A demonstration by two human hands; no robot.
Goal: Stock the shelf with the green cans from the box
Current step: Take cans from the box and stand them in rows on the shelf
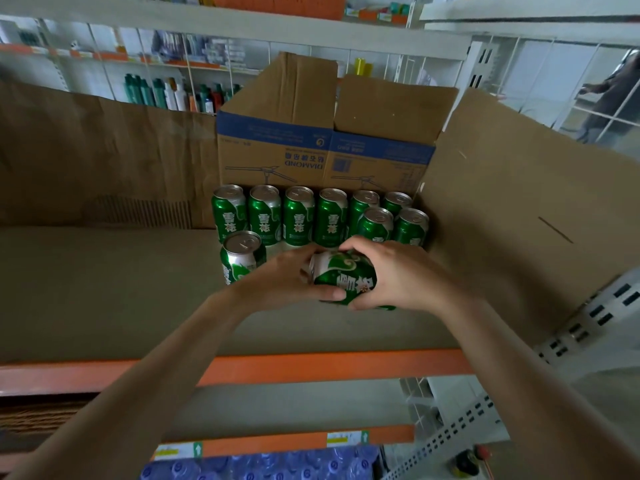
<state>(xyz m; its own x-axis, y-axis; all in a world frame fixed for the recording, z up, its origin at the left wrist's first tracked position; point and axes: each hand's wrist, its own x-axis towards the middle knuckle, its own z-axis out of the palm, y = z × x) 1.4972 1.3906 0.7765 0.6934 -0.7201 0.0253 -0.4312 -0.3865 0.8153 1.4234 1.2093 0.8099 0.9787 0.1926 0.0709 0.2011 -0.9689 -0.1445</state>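
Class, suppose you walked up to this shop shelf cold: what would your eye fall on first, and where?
The eye lands first on the green can held on its side between the left hand and the right hand, over the middle of the shelf. Behind it stands a row of upright green cans, backed by an open cardboard box with upside-down blue print.

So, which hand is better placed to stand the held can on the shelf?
Probably the right: right hand wraps the held can round its body; left hand grips only its top end.
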